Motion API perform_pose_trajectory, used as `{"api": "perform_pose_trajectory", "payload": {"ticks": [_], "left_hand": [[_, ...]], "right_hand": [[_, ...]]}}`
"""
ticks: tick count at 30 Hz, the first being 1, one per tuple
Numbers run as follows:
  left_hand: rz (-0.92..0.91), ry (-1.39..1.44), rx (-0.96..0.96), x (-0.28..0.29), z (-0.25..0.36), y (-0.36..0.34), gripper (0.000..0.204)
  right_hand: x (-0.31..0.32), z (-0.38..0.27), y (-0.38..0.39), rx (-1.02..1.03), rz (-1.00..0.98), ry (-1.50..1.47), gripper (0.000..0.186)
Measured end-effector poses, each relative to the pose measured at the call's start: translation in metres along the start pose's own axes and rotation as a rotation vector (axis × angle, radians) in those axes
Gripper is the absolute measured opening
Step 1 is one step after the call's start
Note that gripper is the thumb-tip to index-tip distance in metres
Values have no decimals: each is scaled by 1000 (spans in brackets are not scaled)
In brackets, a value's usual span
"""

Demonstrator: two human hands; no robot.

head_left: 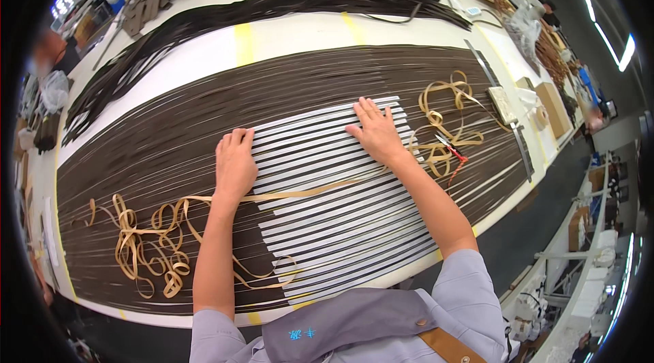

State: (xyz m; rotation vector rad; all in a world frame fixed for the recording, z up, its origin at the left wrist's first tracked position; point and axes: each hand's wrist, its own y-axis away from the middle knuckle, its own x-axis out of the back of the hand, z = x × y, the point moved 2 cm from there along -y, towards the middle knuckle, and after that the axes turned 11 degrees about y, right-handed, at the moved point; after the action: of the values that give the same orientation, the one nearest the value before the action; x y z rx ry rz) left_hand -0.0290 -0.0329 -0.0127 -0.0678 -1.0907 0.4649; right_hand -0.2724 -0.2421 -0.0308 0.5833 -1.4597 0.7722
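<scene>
My left hand (236, 159) rests with slightly bent fingers at the upper left end of a panel of parallel white strips (334, 208), its thumb mostly hidden. My right hand (373, 128) lies open, fingers spread, on the panel's upper right part. Beneath are long dark brown strips (157, 152) spread side by side across the table. A tan ribbon (313, 189) crosses the white strips, with loose tangles (146, 240) at left and more loops (439, 97) at right. Red-handled scissors (454, 152) lie among the right-hand loops.
A dark strip bundle (204, 19) and cut dark pieces (157, 5) lie behind. At right are a metal bar (524, 152), a pale block (503, 105), cardboard (553, 111) and white shelving (575, 254). Another person (58, 50) is at the left edge.
</scene>
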Motion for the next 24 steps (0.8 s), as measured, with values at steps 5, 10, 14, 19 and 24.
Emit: {"api": "perform_pose_trajectory", "payload": {"ticks": [5,10,14,19,24], "left_hand": [[0,-2,16,6,-8,0,47],[-6,45,14,11,-4,-8,44],[11,60,-39,9,-1,-9,42],[14,162,42,9,-5,-2,39],[191,309,48,37,18,-5,33]], "right_hand": [[10,69,13,-177,128,-78,38],[47,160,23,-570,319,-161,12],[38,183,18,-591,162,-278,20],[15,174,-6,-616,-29,-91,29],[78,149,19,-499,220,-79,17]]}}
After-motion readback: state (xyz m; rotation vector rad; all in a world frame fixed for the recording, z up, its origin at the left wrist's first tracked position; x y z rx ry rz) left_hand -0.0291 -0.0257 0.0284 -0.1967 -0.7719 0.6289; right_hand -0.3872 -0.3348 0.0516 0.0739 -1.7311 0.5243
